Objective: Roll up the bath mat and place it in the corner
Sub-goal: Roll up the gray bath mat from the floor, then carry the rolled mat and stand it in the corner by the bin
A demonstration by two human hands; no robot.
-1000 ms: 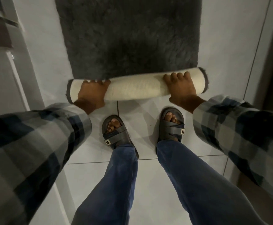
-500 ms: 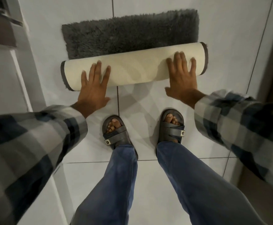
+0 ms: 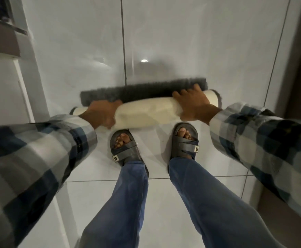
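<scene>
Head cam: your left hand (image 3: 102, 114) & right hand (image 3: 192, 104) are both clenched around the bath mat (image 3: 146, 111), w/ its pale backing outward. Half a sec ago palms lay flat and a wide grey strip was unrolled; now only a thin fringe shows, roll's just ahead of your sandals (image 3: 183, 140) on the floor (image 3: 182, 42). Rolling's approx done; next, carry it to the corner.
</scene>
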